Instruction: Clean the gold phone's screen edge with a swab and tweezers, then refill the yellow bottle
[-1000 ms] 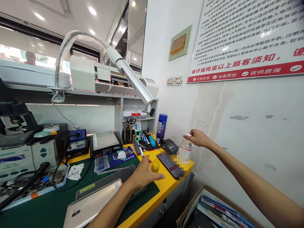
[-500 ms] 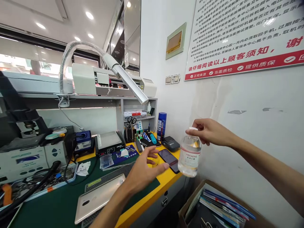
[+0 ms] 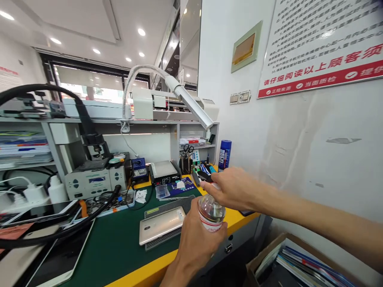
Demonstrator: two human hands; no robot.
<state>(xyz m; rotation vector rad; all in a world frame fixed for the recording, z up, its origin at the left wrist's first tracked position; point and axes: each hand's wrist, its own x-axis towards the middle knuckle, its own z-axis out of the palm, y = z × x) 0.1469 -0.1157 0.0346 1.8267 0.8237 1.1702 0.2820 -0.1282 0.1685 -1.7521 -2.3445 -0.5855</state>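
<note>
A clear plastic bottle [image 3: 213, 210] with a red-and-white label and clear liquid is held up in front of the bench's yellow front edge. My left hand [image 3: 200, 235] wraps round its body from below, fingers closed. Over the bottle's top, my right hand [image 3: 231, 185] grips the cap, which is mostly hidden under the fingers. Left of the hands, a gold phone back [image 3: 163, 225] with a camera cutout lies on a grey perforated plate [image 3: 189, 204] on the green mat [image 3: 119, 247].
Behind the hands stand a blue spray can [image 3: 225, 154], a holder with scissors [image 3: 186, 161] and a flat heating plate [image 3: 164, 172]. A soldering station [image 3: 94, 182] is at left, near tablets [image 3: 66, 251]. Lower right is a cardboard box [image 3: 254, 259] of papers; a lamp [image 3: 194, 105] arches above.
The left hand has closed round the bottle, which moved left and down. My right hand shifted over the cap. The view turned left, showing more of the bench.
</note>
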